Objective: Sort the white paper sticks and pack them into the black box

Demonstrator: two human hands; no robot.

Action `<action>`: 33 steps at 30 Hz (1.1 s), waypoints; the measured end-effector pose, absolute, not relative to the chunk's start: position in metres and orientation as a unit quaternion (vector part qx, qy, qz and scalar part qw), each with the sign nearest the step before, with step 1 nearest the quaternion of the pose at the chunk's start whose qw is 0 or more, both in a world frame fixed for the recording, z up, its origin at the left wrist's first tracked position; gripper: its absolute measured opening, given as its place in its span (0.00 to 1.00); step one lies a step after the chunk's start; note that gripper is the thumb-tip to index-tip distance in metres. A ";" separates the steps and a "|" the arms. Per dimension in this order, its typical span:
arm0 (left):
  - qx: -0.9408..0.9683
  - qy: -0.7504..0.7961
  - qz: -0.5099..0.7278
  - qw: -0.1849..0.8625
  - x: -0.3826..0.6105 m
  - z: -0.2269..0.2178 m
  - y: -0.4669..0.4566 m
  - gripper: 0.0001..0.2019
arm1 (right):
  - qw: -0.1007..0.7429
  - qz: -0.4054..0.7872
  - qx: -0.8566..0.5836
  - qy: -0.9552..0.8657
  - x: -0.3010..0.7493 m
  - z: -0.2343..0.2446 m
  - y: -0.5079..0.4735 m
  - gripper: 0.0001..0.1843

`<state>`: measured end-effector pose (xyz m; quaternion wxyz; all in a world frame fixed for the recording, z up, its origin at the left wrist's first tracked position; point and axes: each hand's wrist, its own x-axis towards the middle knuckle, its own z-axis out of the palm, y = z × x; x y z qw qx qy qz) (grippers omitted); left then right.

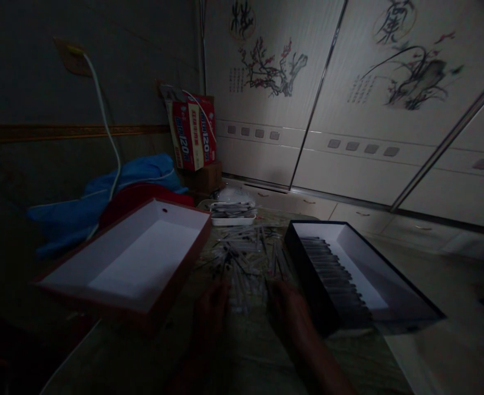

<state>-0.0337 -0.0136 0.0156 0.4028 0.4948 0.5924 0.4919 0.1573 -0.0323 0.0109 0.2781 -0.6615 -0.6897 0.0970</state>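
Note:
On the table, a loose pile of clear pen barrels and thin dark pen parts (240,263) spreads in front of me. My left hand (211,307) is at the pile's near left side, its fingers curled together; what they hold is lost in the dark. At the near right side is my right hand (290,308), fingers closed in a pinch, with a thin dark thing at their tips that I cannot make out. Right of it stands a dark box (314,293) with a white inside, holding a row of assembled-looking pens (336,274).
A red box (184,263) with a bare white inside stands open at the left. Behind the pile is a white tray (232,221) stacked with pen parts. Blue cloth (139,173), a white cable (102,107) and a red-and-white carton (193,134) lie beyond, before sliding cabinet doors (262,159).

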 end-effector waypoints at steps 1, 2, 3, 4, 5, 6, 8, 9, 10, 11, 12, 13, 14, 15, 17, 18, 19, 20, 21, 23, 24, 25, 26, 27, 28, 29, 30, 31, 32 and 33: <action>0.524 0.590 0.472 0.393 -0.037 0.019 -0.016 0.15 | 0.273 0.082 -0.667 -0.688 0.158 0.006 -0.026 0.13; 0.562 0.580 0.447 0.384 -0.042 0.021 -0.019 0.14 | 0.265 0.068 -0.676 -0.685 0.158 0.002 -0.020 0.13; 0.593 0.576 0.425 0.368 -0.048 0.022 -0.023 0.14 | 0.253 0.056 -0.688 -0.678 0.160 -0.001 -0.014 0.13; 0.619 0.581 0.410 0.334 -0.056 0.020 -0.027 0.15 | 0.239 0.046 -0.701 -0.671 0.161 -0.002 -0.008 0.13; 0.653 0.582 0.391 0.288 -0.065 0.016 -0.032 0.16 | 0.225 0.038 -0.714 -0.662 0.162 -0.003 -0.002 0.13; 0.681 0.583 0.378 0.231 -0.076 0.010 -0.037 0.16 | 0.213 0.031 -0.726 -0.653 0.163 -0.003 0.003 0.13; 0.729 0.570 0.352 0.137 -0.098 -0.008 -0.047 0.19 | 0.193 0.020 -0.743 -0.640 0.164 -0.002 0.014 0.13; 0.751 0.558 0.337 0.104 -0.108 -0.018 -0.052 0.20 | 0.189 0.019 -0.748 -0.636 0.165 -0.001 0.019 0.12; 0.759 0.560 0.324 0.075 -0.116 -0.029 -0.056 0.21 | 0.182 0.017 -0.753 -0.632 0.165 0.001 0.023 0.12; 0.761 0.562 0.321 0.039 -0.123 -0.039 -0.059 0.22 | 0.174 0.016 -0.760 -0.626 0.165 0.001 0.028 0.12; 0.770 0.561 0.304 0.019 -0.129 -0.048 -0.061 0.23 | 0.166 0.015 -0.766 -0.621 0.164 0.002 0.032 0.12; 0.775 0.561 0.290 0.004 -0.132 -0.055 -0.063 0.24 | 0.159 0.015 -0.771 -0.617 0.164 0.003 0.036 0.12; 0.771 0.569 0.285 -0.006 -0.134 -0.062 -0.063 0.24 | 0.152 0.015 -0.774 -0.615 0.163 0.003 0.039 0.12; 0.773 0.570 0.279 -0.010 -0.134 -0.067 -0.063 0.24 | 0.146 0.015 -0.775 -0.614 0.163 0.003 0.042 0.12; 0.759 0.589 0.276 -0.006 -0.131 -0.073 -0.060 0.24 | 0.139 0.016 -0.773 -0.618 0.162 0.002 0.044 0.13; 0.757 0.593 0.274 0.004 -0.128 -0.075 -0.058 0.25 | 0.138 0.015 -0.771 -0.621 0.162 0.001 0.045 0.13; 0.757 0.594 0.271 0.019 -0.124 -0.075 -0.056 0.25 | 0.139 0.015 -0.769 -0.624 0.162 0.000 0.044 0.13; 0.760 0.592 0.266 0.036 -0.120 -0.075 -0.054 0.26 | 0.141 0.014 -0.767 -0.626 0.162 -0.001 0.043 0.12; 0.762 0.589 0.263 0.054 -0.114 -0.074 -0.052 0.26 | 0.145 0.012 -0.765 -0.627 0.163 -0.002 0.042 0.12; 0.768 0.581 0.256 0.081 -0.100 -0.070 -0.048 0.28 | 0.156 0.009 -0.765 -0.625 0.164 -0.003 0.039 0.11; 0.772 0.575 0.256 0.089 -0.092 -0.068 -0.046 0.30 | 0.164 0.008 -0.765 -0.622 0.165 -0.004 0.037 0.11; 0.778 0.566 0.255 0.097 -0.084 -0.065 -0.043 0.32 | 0.175 0.005 -0.766 -0.619 0.166 -0.004 0.035 0.11; 0.787 0.552 0.255 0.103 -0.075 -0.063 -0.040 0.34 | 0.188 0.003 -0.767 -0.614 0.166 -0.004 0.033 0.11; 0.793 0.541 0.257 0.107 -0.065 -0.061 -0.037 0.37 | 0.203 -0.001 -0.767 -0.608 0.167 -0.003 0.030 0.12; 0.796 0.535 0.261 0.110 -0.056 -0.059 -0.034 0.39 | 0.221 -0.004 -0.766 -0.603 0.167 -0.001 0.027 0.13; 0.799 0.528 0.264 0.114 -0.048 -0.057 -0.030 0.40 | 0.240 -0.007 -0.764 -0.599 0.168 0.000 0.024 0.13; 0.793 0.532 0.273 0.116 -0.039 -0.056 -0.026 0.39 | 0.259 -0.011 -0.759 -0.597 0.168 0.002 0.019 0.14; 0.789 0.534 0.280 0.119 -0.032 -0.055 -0.021 0.39 | 0.274 -0.014 -0.755 -0.595 0.169 0.004 0.015 0.14; 0.789 0.530 0.286 0.126 -0.026 -0.054 -0.015 0.38 | 0.293 -0.015 -0.750 -0.593 0.169 0.006 0.010 0.14; 0.789 0.522 0.296 0.131 -0.021 -0.053 -0.009 0.38 | 0.320 -0.014 -0.741 -0.591 0.170 0.008 0.005 0.13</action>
